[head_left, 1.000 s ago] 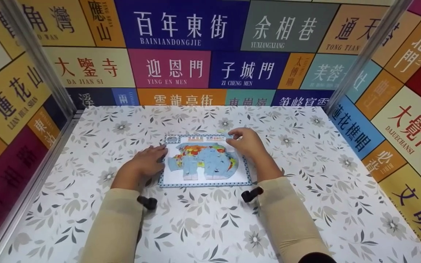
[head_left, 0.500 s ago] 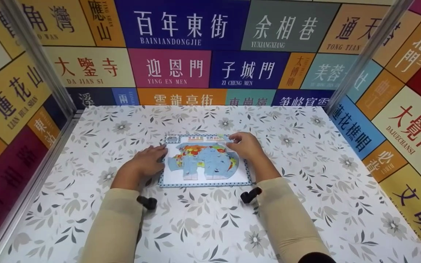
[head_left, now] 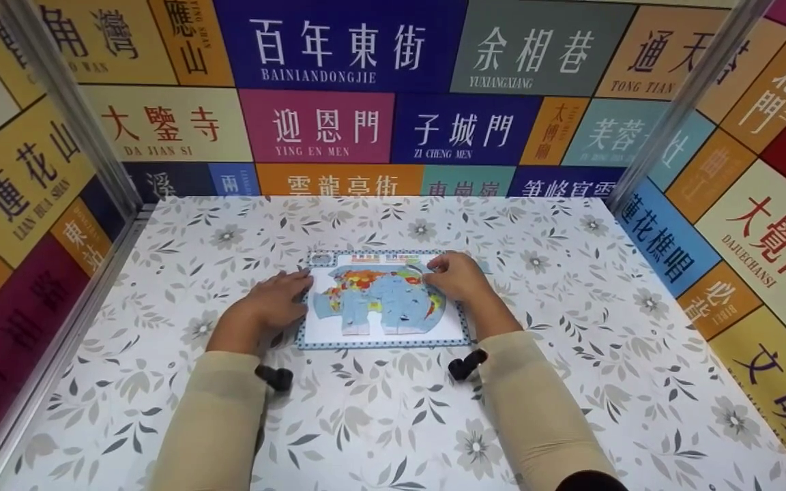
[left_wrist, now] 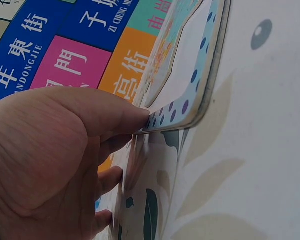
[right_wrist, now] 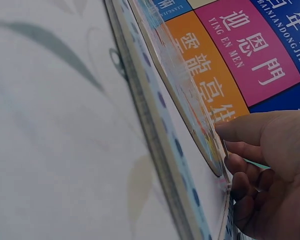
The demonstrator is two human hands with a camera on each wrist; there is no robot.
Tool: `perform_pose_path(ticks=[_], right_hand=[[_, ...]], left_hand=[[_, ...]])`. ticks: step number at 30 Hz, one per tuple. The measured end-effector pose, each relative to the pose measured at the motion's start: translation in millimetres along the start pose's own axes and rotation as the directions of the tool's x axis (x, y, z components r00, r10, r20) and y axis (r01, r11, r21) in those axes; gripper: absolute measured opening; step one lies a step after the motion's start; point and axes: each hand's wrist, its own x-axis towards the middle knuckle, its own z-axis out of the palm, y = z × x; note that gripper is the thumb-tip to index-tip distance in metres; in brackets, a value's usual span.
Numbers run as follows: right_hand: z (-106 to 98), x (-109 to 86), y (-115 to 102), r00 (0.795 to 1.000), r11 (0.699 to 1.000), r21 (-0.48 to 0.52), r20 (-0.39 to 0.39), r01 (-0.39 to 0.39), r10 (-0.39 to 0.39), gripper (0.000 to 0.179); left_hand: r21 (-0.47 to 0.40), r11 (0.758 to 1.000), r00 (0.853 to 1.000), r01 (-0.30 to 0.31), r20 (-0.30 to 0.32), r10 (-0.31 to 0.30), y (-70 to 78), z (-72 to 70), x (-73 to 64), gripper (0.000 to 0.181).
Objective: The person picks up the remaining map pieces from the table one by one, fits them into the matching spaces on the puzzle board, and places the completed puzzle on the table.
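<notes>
A world-map jigsaw puzzle [head_left: 393,290], its pieces mostly blue with orange and green land, lies in a white board with a dotted blue border [head_left: 393,344]. At the board's left edge rests my left hand [head_left: 271,300], fingers extended; in the left wrist view its thumb [left_wrist: 122,114] lies on the border near a corner. My right hand [head_left: 461,278] is over the upper right of the board. Thumb and forefinger pinch a small puzzle piece [head_left: 416,264], close over the map's top right. The right wrist view shows that piece [right_wrist: 224,148] as a thin edge; its face is hidden.
A white tabletop with a leaf and flower print [head_left: 379,416] surrounds the board. Walls of coloured panels with Chinese lettering [head_left: 328,126] stand behind and at both sides. Small black devices sit at both wrists, including a left wrist device [head_left: 275,377].
My right hand has come down and nearer with the puzzle piece, from beyond the board's top border to the map's upper right. The left hand and the board stay put.
</notes>
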Motion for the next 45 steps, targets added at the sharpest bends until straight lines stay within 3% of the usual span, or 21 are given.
perform_pose_path(ticks=[7,14,30,36,45], right_hand=[[0.8,-0.4,-1.5,1.000,1.000,-0.016,0.000,-0.018,0.018,0.035],[1.0,-1.1,0.2,1.000,0.999,-0.041,0.008,0.014,-0.014,0.038],[-1.5,-1.1,-0.8,0.999,0.999,-0.043,0.040,-0.025,0.027,0.035],[-1.6,-1.5,0.8,0.999,0.999,-0.043,0.036,0.012,-0.011,0.033],[-1.2,-2.6,0.7,0.999,1.000,-0.028,0.042,0.013,-0.012,0.039]], left_hand=[[-0.033,0.999,1.000,0.024,0.004,-0.024,2.8,-1.1,-2.6,0.066],[0.069,0.994,0.996,-0.083,-0.012,0.085,-0.8,-0.7,-2.3,0.067],[0.046,0.997,0.998,-0.061,-0.012,0.061,-0.2,0.2,-1.1,0.067],[0.050,0.997,0.997,-0.066,-0.029,0.068,-2.5,1.3,0.6,0.066],[0.052,0.994,0.995,-0.095,-0.008,0.096,-2.9,-1.0,-2.4,0.066]])
